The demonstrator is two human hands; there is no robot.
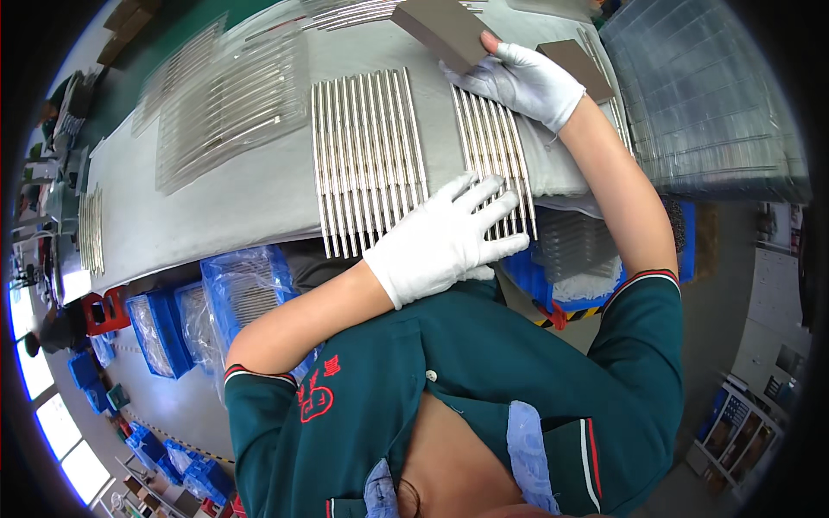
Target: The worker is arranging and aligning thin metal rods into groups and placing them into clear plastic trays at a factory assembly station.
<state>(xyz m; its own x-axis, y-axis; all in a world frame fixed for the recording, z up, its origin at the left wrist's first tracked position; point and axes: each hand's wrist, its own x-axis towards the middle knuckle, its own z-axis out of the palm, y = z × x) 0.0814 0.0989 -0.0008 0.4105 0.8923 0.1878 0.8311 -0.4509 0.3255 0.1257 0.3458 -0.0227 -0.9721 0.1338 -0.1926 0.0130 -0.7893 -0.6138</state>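
Observation:
My left hand (449, 235), in a white glove with bare fingertips not showing, lies palm down with fingers spread over the near ends of a row of thin silvery metal rods (494, 138). My right hand (534, 85), gloved with the thumb tip bare, grips a flat grey-brown rectangular block (442, 33) by its near right end. The block is held above the far end of that same row; whether it touches the rods I cannot tell. Just to the left, a second row of metal rods (367, 155) lies side by side on the pale-covered table (216, 207).
Clear plastic trays with rods (233, 104) lie on the table's left part. Another brown block (577, 67) rests beyond my right wrist. Stacked clear trays (708, 95) stand at the right. Below the table edge are blue crates (246, 293) and a red stool (105, 311).

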